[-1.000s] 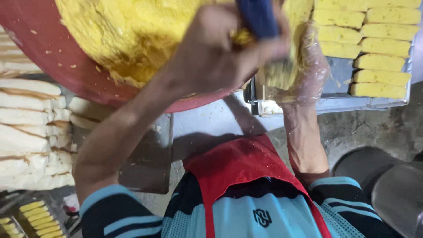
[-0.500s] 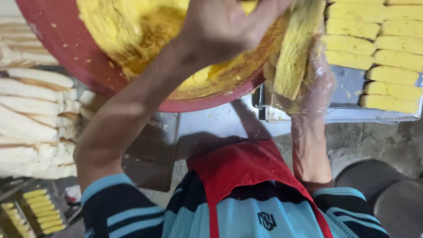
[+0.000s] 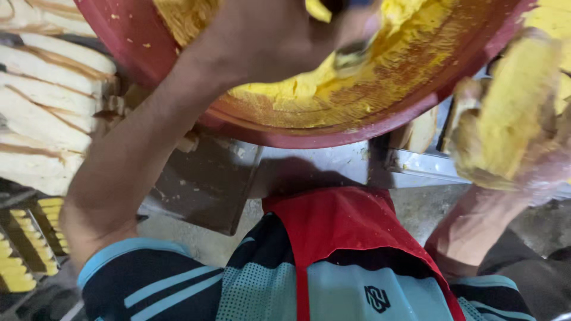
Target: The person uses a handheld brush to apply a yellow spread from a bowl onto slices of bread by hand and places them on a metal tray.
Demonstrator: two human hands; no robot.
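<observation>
- The left hand reaches into a wide red bowl, its fingers curled shut round a small tool whose shape is blurred; only a dull metallic end shows below the knuckles.
- That tool end touches the yellow paste that coats the bowl's inside, thick, grainy and smeared in streaks up to the rim.
- The right hand, covered by a thin clear plastic glove, is cupped beneath a slice of bread and grips it from below; the slice's upward face carries a rough, lumpy layer of the same yellow paste.
- The slice sits just beside the bowl's right rim, apart from the left hand.
- Under the bowl lies a dull metal counter, flecked with crumbs.
- To the left, plain white bread slices with brown crusts are stacked in rows.
- At lower left, small yellow-coated pieces lie in rows on a rack.
- The person wears a red apron over a dark shirt with light blue stripes.
</observation>
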